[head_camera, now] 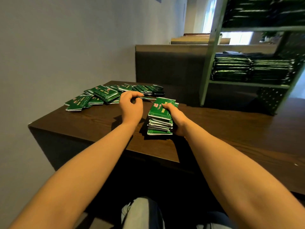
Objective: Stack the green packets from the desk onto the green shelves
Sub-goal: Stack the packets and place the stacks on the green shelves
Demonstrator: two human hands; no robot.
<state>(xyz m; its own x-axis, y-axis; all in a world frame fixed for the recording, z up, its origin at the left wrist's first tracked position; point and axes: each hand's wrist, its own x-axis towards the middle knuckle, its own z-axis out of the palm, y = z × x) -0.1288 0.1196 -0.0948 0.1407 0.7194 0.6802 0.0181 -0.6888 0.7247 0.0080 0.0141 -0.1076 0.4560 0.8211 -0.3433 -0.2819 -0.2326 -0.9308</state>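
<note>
A stack of green packets point(159, 119) stands on the dark wooden desk point(92, 126). My right hand point(175, 118) grips that stack from its right side, thumb on the top packet. My left hand point(132, 106) hovers just left of the stack with curled fingers, pinching the edge of a single green packet point(146, 98) that lies flat behind it. A loose pile of green packets point(105, 96) is spread over the far left part of the desk. The green shelves point(247, 83) stand at the right, with rows of stacked packets point(250, 70) on the middle level.
A grey wall runs along the left of the desk. A dark partition point(168, 63) rises behind the desk. The top shelf point(264, 12) is packed with dark packets and looks blurred. My knees show below the desk's front edge.
</note>
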